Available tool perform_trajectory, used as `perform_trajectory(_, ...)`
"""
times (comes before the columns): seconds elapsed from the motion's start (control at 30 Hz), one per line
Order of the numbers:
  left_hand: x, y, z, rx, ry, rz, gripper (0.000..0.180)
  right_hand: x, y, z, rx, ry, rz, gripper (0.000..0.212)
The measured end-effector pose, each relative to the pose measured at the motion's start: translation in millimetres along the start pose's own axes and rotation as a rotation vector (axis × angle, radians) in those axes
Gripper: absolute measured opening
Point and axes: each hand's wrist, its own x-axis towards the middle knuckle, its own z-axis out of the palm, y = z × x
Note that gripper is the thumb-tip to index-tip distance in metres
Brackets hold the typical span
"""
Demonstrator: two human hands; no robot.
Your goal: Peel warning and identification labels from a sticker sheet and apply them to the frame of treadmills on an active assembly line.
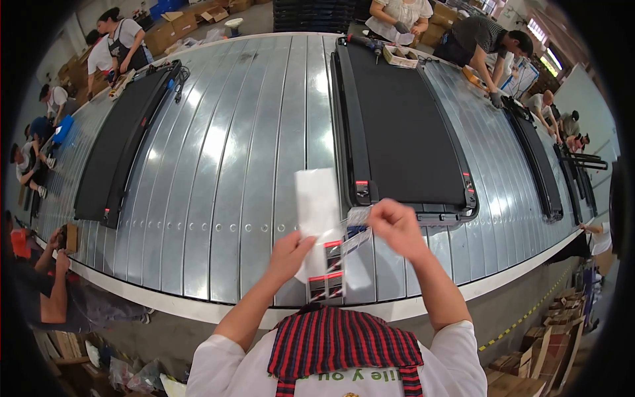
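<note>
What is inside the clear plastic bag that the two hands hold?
The clear plastic bag shows small red-and-black pieces; what they are is unclear. The left hand and right hand cover its edges.

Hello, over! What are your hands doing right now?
Left hand shut on clear plastic bag. Right hand pinching the bag's top corner. Treadmill on the metal conveyor just beyond, not touching.

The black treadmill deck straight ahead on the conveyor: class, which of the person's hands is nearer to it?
Right. The right hand is just below the black treadmill deck's near edge; the left hand sits lower and further left.
</note>
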Motion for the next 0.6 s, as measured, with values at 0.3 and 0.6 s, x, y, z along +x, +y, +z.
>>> perform_trajectory(0.3,-39.4,-27.4,-29.4,-0.100,0.161,-0.286,0.024,110.0,112.6,-84.2,0.141,0.114,0.395,0.012)
perform_trajectory(0.6,-37.9,-37.9,-25.1,-0.237,0.203,-0.372,0.021,176.7,158.4,-80.4,0.105,-0.092,0.554,0.010)
